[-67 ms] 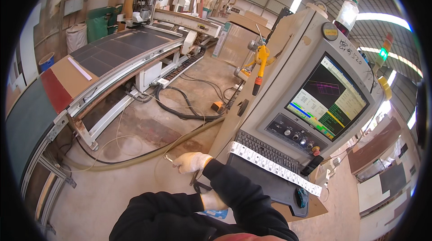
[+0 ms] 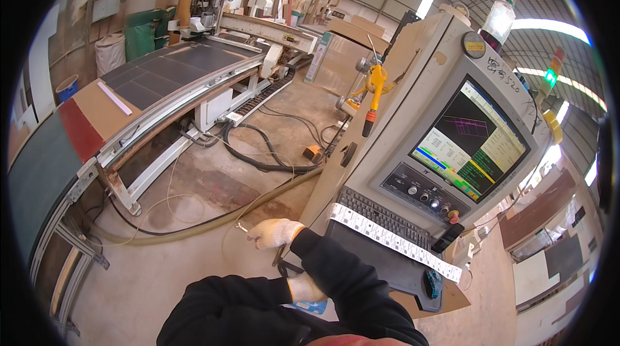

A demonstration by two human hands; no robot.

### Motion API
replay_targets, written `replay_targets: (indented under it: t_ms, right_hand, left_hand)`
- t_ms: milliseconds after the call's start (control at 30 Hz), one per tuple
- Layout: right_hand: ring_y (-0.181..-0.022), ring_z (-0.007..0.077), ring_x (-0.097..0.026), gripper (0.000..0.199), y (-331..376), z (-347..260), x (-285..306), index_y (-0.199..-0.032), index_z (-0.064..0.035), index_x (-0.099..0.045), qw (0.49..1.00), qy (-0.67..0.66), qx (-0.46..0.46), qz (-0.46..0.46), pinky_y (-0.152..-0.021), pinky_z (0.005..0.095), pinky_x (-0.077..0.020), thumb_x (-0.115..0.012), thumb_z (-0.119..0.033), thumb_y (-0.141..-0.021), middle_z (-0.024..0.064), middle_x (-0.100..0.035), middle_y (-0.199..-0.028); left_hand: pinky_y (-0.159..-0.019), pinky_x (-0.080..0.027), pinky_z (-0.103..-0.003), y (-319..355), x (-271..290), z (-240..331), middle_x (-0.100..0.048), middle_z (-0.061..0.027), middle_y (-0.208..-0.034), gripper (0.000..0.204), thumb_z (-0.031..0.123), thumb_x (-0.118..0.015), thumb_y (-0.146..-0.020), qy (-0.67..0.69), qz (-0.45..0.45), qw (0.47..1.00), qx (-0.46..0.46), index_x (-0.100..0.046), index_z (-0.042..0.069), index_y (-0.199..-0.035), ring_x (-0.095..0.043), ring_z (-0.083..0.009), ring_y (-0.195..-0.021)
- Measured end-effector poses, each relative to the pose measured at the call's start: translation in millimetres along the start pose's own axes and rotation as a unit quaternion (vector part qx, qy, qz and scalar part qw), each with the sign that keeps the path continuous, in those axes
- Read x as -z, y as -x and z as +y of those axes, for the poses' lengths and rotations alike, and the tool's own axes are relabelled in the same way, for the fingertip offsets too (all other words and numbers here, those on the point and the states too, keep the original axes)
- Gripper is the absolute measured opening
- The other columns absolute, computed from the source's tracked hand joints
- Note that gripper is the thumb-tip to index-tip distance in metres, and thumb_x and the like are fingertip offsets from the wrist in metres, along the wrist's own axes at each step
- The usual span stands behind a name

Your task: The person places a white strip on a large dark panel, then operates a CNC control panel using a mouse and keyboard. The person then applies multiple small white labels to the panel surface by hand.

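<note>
My arms, in black sleeves, are crossed in front of me. My right hand (image 2: pixel 276 234), in a pale knit work glove, is out to the left of the console, its fingers closed on a small metal fitting (image 2: pixel 241 227). A thin pale hose loops down close to the fitting; whether they join I cannot make out. My left hand (image 2: pixel 306 287), gloved as well, is tucked against the right forearm, its fingers hidden. To the right of my hands, the console shelf carries a keyboard (image 2: pixel 381 217), a strip of printed labels (image 2: pixel 394 243) and a dark mouse (image 2: pixel 433 283).
The grey machine console (image 2: pixel 387 152) has a lit screen (image 2: pixel 471 136) and knobs below it. A yellow tool (image 2: pixel 374 84) hangs on its side. At the left stands a long cutting machine with dark panels (image 2: pixel 174 65) on its bed. Cables and a thick hose (image 2: pixel 213 223) cross the floor.
</note>
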State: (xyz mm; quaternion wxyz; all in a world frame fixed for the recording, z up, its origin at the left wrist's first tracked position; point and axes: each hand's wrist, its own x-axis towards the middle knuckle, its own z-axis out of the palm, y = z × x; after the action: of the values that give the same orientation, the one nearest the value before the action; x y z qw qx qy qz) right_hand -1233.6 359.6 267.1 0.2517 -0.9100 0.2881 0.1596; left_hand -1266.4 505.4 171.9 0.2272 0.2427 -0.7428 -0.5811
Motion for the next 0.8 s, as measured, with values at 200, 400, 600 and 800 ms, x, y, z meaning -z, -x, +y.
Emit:
replay_targets:
  t_ms: [200, 400, 600, 800]
  right_hand:
    - [-0.12, 0.0357, -0.065, 0.049, 7.1, -11.7, 8.3, -0.135, -0.0117, -0.066, 1.0, 0.006, -0.007, -0.015, -0.102, 0.044, -0.0492, -0.066, -0.03, -0.089, 0.017, -0.07, -0.126]
    - [-0.121, 0.0355, -0.064, 0.051, 4.4, -17.3, 9.3, -0.137, -0.0123, -0.064, 1.0, 0.009, 0.014, -0.022, -0.102, 0.0442, -0.0496, -0.066, -0.031, -0.09, 0.0157, -0.07, -0.128]
    - [-0.124, 0.0364, -0.063, 0.051, 4.6, -19.0, 9.3, -0.136, -0.0128, -0.066, 0.999, 0.016, 0.009, -0.033, -0.102, 0.0456, -0.0499, -0.067, -0.03, -0.088, 0.0165, -0.069, -0.131]
    - [-0.12, 0.0366, -0.065, 0.049, 7.8, -18.9, 11.6, -0.136, -0.0134, -0.065, 0.999, 0.021, 0.013, -0.027, -0.1, 0.0455, -0.0499, -0.067, -0.032, -0.091, 0.0167, -0.07, -0.127]
  left_hand:
    - [-0.117, -0.035, -0.029, -16.3, -9.1, -24.6, -0.056, -0.0086, -0.144, 0.038, 0.018, -0.05, -0.108, 0.02, -0.022, 0.998, 0.054, -0.055, 0.015, -0.146, -0.048, -0.0148, -0.139]
    - [-0.119, -0.033, -0.03, -20.3, -17.7, -59.3, -0.053, -0.0078, -0.151, 0.04, 0.024, -0.051, -0.108, -0.109, 0.038, 0.989, -0.09, -0.054, 0.015, -0.147, -0.046, -0.0158, -0.143]
    - [-0.118, -0.035, -0.03, -35.0, -28.3, -82.7, -0.054, -0.0065, -0.151, 0.04, 0.025, -0.05, -0.108, -0.018, 0.027, 0.998, -0.059, -0.054, 0.015, -0.146, -0.047, -0.0149, -0.142]
    - [-0.119, -0.035, -0.03, -12.5, -11.1, -67.7, -0.052, -0.0064, -0.152, 0.041, 0.027, -0.046, -0.109, -0.082, 0.018, 0.994, -0.073, -0.053, 0.016, -0.147, -0.047, -0.015, -0.143]
